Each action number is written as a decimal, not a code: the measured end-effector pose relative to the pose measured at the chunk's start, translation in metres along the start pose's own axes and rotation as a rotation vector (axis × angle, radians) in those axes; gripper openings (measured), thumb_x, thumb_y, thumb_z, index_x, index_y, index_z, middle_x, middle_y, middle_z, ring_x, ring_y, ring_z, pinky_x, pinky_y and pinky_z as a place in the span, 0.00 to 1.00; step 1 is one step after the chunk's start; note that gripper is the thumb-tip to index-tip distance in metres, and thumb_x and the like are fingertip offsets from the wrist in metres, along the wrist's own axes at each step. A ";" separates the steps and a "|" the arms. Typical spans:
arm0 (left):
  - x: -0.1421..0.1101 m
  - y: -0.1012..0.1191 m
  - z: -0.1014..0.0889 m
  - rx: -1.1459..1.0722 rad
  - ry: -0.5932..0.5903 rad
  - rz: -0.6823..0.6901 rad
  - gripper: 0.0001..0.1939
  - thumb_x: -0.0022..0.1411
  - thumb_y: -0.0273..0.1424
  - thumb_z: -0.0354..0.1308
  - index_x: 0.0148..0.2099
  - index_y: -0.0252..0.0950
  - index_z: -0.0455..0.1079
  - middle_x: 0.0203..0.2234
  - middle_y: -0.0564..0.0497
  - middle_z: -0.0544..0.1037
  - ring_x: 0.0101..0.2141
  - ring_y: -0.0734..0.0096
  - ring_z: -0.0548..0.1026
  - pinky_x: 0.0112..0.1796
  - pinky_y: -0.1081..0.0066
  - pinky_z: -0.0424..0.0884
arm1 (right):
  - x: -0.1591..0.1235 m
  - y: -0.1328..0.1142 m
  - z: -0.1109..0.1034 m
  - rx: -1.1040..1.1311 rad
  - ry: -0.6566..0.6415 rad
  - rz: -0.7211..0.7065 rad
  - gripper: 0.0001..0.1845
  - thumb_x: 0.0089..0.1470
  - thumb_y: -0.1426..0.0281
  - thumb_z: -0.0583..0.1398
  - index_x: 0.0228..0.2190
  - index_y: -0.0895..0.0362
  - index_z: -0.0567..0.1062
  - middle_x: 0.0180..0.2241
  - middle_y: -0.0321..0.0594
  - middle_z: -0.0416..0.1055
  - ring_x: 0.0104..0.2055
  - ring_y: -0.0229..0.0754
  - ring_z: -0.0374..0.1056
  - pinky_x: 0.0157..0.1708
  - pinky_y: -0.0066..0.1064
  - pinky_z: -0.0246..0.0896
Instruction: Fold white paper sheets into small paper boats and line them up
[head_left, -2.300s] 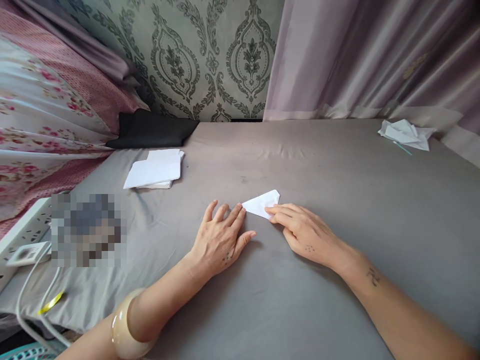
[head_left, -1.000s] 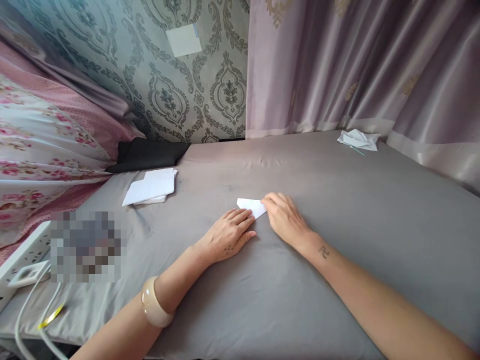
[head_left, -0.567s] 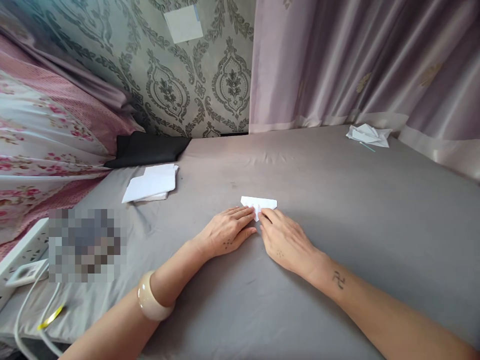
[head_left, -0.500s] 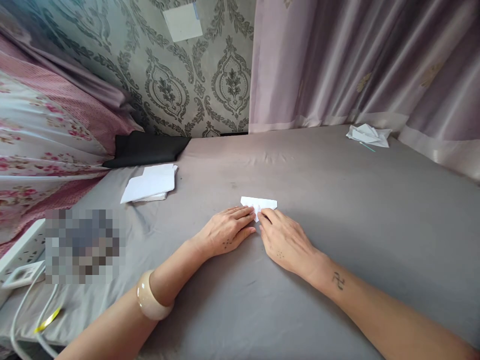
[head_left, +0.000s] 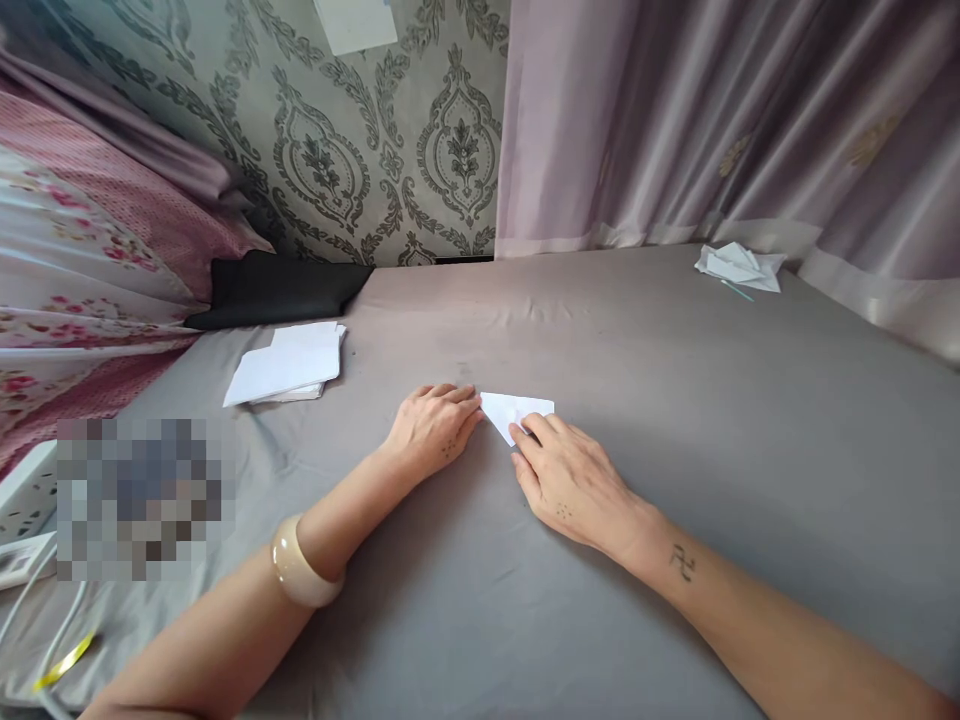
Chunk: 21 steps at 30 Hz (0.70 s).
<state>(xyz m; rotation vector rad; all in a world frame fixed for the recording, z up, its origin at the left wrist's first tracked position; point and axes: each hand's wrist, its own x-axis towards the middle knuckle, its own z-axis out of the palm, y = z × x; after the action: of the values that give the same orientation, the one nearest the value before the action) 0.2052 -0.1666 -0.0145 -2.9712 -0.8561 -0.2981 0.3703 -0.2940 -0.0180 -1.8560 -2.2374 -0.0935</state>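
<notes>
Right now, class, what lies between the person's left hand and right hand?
In the head view, folded white paper lies there, the left hand at one corner and the right hand on its near part.

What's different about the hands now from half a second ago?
The left hand moved left and a little away, from the middle of the folded white paper to its left corner. The right hand's fingers stayed on the paper; the white stack stayed put.
</notes>
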 end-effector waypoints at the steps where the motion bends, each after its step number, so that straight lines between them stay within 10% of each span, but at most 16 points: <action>1: 0.005 0.001 -0.003 -0.008 -0.006 0.005 0.16 0.69 0.34 0.45 0.42 0.36 0.74 0.42 0.43 0.78 0.42 0.58 0.74 0.42 0.59 0.69 | 0.001 0.001 0.000 0.003 -0.006 0.001 0.15 0.62 0.70 0.49 0.46 0.59 0.72 0.40 0.46 0.70 0.41 0.47 0.65 0.39 0.39 0.60; 9: 0.025 0.018 0.019 -0.531 -0.022 0.031 0.12 0.66 0.27 0.45 0.40 0.36 0.71 0.35 0.47 0.72 0.34 0.70 0.72 0.37 0.70 0.70 | 0.002 0.014 0.002 0.109 0.019 -0.002 0.16 0.62 0.72 0.48 0.44 0.56 0.74 0.40 0.44 0.69 0.41 0.45 0.63 0.41 0.38 0.60; 21: 0.027 -0.001 0.023 -0.515 -0.026 -0.143 0.14 0.60 0.38 0.58 0.48 0.40 0.71 0.43 0.46 0.72 0.42 0.61 0.68 0.45 0.59 0.68 | 0.026 0.039 0.022 0.392 0.114 0.183 0.05 0.57 0.69 0.59 0.33 0.52 0.77 0.35 0.37 0.70 0.39 0.41 0.66 0.41 0.34 0.62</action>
<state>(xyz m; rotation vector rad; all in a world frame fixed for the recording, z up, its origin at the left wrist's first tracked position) 0.2308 -0.1495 -0.0322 -3.3845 -1.1510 -0.5642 0.4008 -0.2568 -0.0378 -1.7747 -1.8398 0.2469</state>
